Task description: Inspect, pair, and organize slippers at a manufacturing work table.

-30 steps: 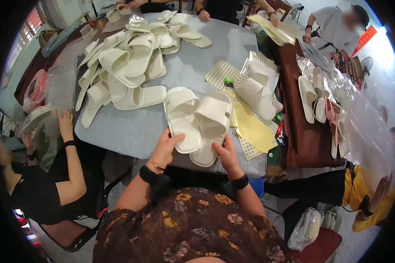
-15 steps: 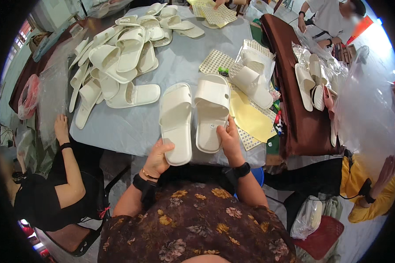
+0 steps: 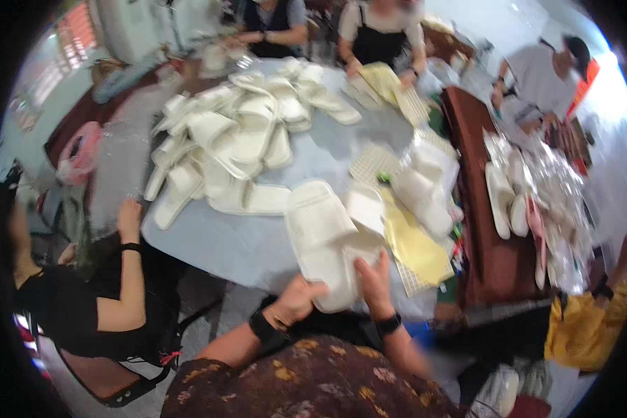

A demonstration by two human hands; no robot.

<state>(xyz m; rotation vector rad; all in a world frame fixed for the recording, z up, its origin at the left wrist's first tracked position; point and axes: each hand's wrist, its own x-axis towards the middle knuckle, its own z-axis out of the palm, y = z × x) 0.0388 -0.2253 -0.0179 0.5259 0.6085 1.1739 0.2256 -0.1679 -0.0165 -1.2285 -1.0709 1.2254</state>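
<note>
Over the near edge of the table, my left hand [image 3: 298, 299] grips a cream-white slide slipper [image 3: 320, 223] by its heel end, thumb on top. My right hand [image 3: 375, 282] is closed on a second white slipper [image 3: 364, 207], whose sole lies partly behind the first. Both toes point away from me, and the left slipper overlaps the right one. A heap of similar slippers [image 3: 251, 125] fills the far left of the table. Some motion blur softens the picture.
A yellow sheet [image 3: 414, 237] and dotted sticker sheets [image 3: 373, 164] lie to the right, beside bagged slippers [image 3: 425, 188]. Beyond stands a brown padded surface [image 3: 484, 230] with more wrapped slippers [image 3: 512, 198]. Co-workers sit around; one arm [image 3: 129, 272] rests at the left.
The two slippers, apart before, are now together, the left one partly covering the right. My view has tilted up, showing more people across the table.
</note>
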